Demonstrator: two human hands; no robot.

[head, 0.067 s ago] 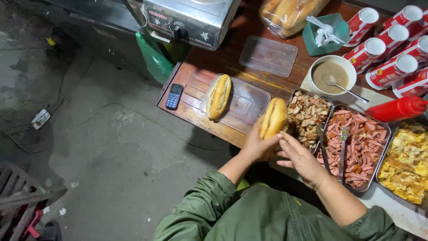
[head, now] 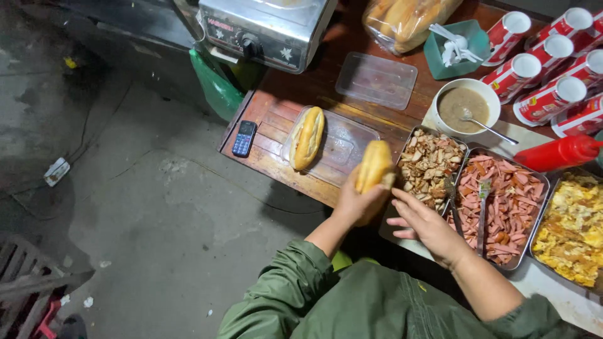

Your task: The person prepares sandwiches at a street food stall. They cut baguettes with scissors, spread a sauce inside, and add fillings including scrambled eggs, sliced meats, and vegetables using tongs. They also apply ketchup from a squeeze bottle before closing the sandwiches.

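**Bread roll held over the counter edge, beside three trays of filling**

The left hand is wrapped around the lower end of a bread roll, fingers and thumb closed on it, holding it upright just above the near edge of the counter. The right hand is loosely spread, fingers apart, holding nothing; it hovers just beside the roll, over the near corner of the tray of browned meat pieces.

Counted: two rolls in the open, the held one and a second roll lying in a clear plastic box. A second clear plastic box sits further back. Three metal trays stand side by side: the browned meat, a tray of pink sausage strips with tongs lying in it, and a tray of scrambled egg. There is one white bowl of brown sauce with a spoon, one red squeeze bottle, one green tub of plastic spoons, one bag of bread, and at least six red-and-white cans, some cut off by the frame. One mobile phone lies close to the counter's left corner.

The trays overhang the near counter edge. Open room lies to the left, over bare concrete floor; the wood between the phone and the boxed roll is free.
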